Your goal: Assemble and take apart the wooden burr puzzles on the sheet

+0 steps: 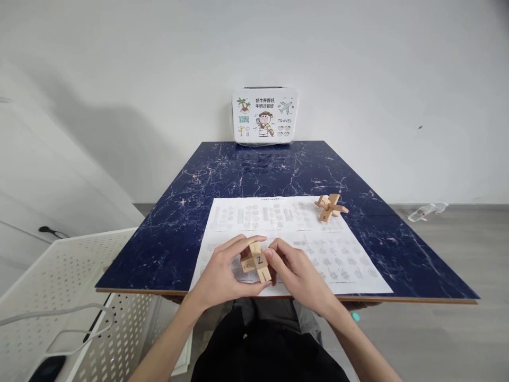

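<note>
Between my two hands is a wooden block puzzle (259,261) of pale pieces, with the digits 1 and 2 written on it. My left hand (222,268) curves round it, thumb at the near end and fingers at the far end. From the right side, my right hand (296,271) presses bent fingers and thumb against it. Both are above a printed sheet (278,212) of faint diagrams. A second wooden puzzle (331,208), of crossed interlocking bars with written digits, rests near the sheet's far right corner, away from both hands.
The sheet lies on a dark blue marbled table (262,170). A white cartoon case (264,116) stands at its far edge against the wall. To the left is a white perforated basket (115,329) with a grey cable (51,312). Clear plastic (427,212) lies on the right floor.
</note>
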A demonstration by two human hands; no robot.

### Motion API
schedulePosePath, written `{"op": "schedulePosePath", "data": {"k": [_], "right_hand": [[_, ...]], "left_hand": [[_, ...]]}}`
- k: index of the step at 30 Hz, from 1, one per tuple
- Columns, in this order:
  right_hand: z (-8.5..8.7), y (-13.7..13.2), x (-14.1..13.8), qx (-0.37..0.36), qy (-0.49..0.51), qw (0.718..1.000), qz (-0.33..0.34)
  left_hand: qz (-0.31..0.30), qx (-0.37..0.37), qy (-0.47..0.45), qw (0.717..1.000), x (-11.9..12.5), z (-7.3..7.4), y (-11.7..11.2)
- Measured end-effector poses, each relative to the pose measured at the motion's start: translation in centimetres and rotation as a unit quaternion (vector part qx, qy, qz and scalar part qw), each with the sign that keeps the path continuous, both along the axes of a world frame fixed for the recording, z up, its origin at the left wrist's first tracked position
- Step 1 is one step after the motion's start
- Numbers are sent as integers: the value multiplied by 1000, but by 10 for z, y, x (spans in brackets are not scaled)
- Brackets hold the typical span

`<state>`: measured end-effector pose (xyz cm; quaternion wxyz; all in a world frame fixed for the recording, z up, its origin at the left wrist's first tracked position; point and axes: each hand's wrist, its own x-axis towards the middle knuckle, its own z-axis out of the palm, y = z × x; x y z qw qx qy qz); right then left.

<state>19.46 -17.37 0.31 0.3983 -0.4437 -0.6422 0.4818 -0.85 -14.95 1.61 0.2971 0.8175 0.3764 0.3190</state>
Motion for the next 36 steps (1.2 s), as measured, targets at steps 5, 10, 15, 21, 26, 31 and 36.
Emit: {"op": "schedulePosePath", "data": {"k": [5,10,15,21,26,31,36], "right_hand": [[0,3,-4,-35,8,999,10],[-3,15,-4,-31,6,999,-6],[-10,38,28,6,-11,992,-123],[-28,55,57,-40,95,964,-245],[-32,60,58,-64,204,928,-305],[-32,64,55,-72,261,906,-325],[-36,44,43,-37,255,913,-317]], "left_hand": [[-5,17,17,1000,-6,-4,2],[26,-28,60,997,-14,-11,6],[42,-103,32,993,-16,-18,13],[37,-129,9,991,-16,-18,15],[39,-121,16,992,-15,-16,16],[39,-123,28,991,-16,-16,16],[45,-123,38,991,-16,-18,16]]}}
